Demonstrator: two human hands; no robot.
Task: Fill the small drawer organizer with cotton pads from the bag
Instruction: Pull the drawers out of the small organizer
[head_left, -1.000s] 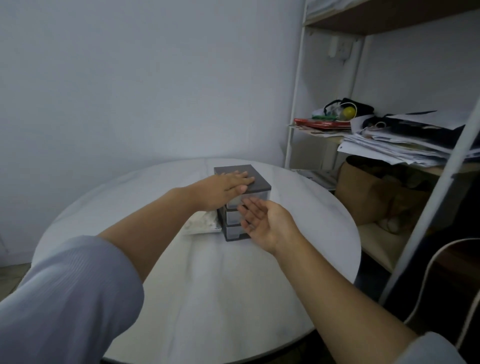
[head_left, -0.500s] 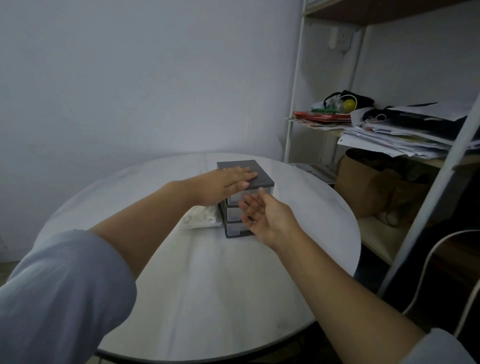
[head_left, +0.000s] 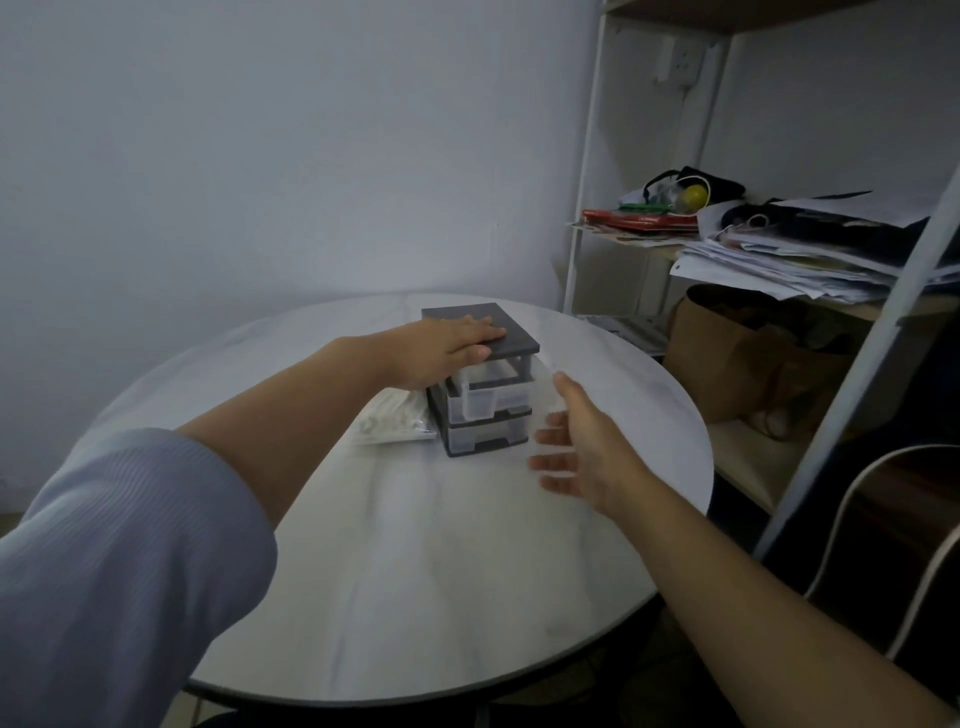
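Note:
A small dark grey drawer organizer (head_left: 488, 415) with clear drawers stands near the middle of the round white table (head_left: 415, 571). Its top drawer looks slid out a little toward me. My left hand (head_left: 447, 351) lies palm down on the organizer's lid, thumb down its near side, holding it steady. Hovering just right of the organizer's front is my right hand (head_left: 576, 441), fingers spread, motion-blurred and holding nothing. A clear bag of white cotton pads (head_left: 400, 423) lies on the table against the organizer's left side, partly hidden by my left forearm.
A white metal shelf unit (head_left: 582, 208) stands to the right of the table, stacked with papers (head_left: 789, 254) and small items. Under them sits a brown paper bag (head_left: 727, 358). A chair back (head_left: 883, 519) is at the lower right. A plain wall runs behind the table.
My right hand has pulled back from the organizer's front toward me and to the right, and the top drawer now appears slid out. My left hand has stayed on the lid.

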